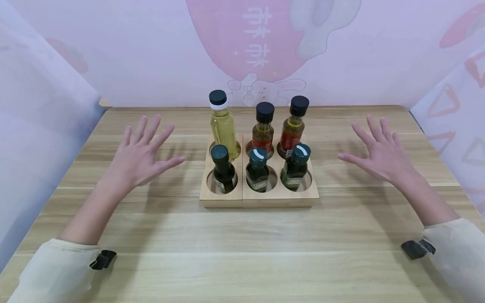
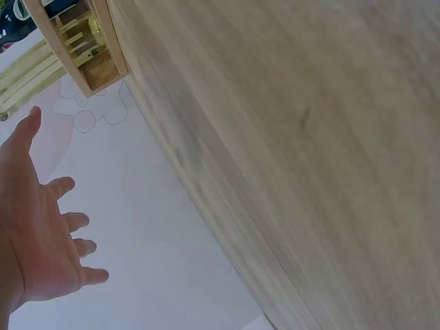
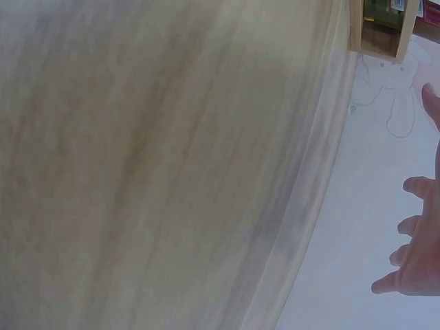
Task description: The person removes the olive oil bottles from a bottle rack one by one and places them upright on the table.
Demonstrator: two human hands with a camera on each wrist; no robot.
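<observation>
From my end I see both grips spread wide, fingers apart and holding nothing: the left grip (image 1: 139,156) and the right grip (image 1: 387,157) each cast a shadow on the table (image 1: 246,256). The wooden holder (image 1: 278,202) sits between them, to the right of the left grip and to the left of the right one, touching neither. Nearest my left grip, the yellow oil bottle (image 1: 222,128) stands in the back hole, the small dark bottle (image 1: 224,172) in front of it. Nearest my right grip are a taller red-labelled bottle (image 1: 291,136) at the back and a green-capped jar (image 1: 294,171) at the front. Midway between the grips stand a shorter red-labelled bottle (image 1: 262,134) and, before it, another green-capped jar (image 1: 257,173).
</observation>
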